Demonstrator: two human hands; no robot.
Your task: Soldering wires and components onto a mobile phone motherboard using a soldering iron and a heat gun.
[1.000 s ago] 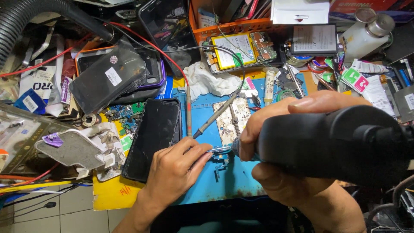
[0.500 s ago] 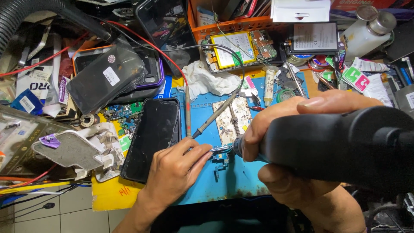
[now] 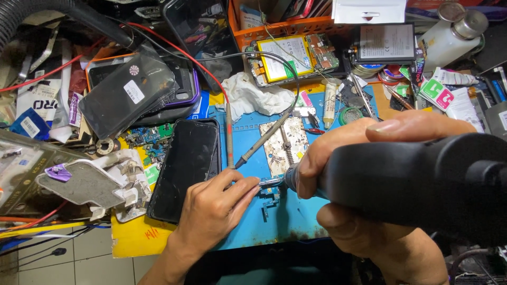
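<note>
Gripping a black rotary tool [image 3: 406,179], right hand [image 3: 364,211]; left hand [image 3: 214,208] beside its tip.

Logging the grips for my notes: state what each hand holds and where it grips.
The right hand wraps the thick black body of a hot air tool. The left hand pinches tweezers at their rear end.
</note>
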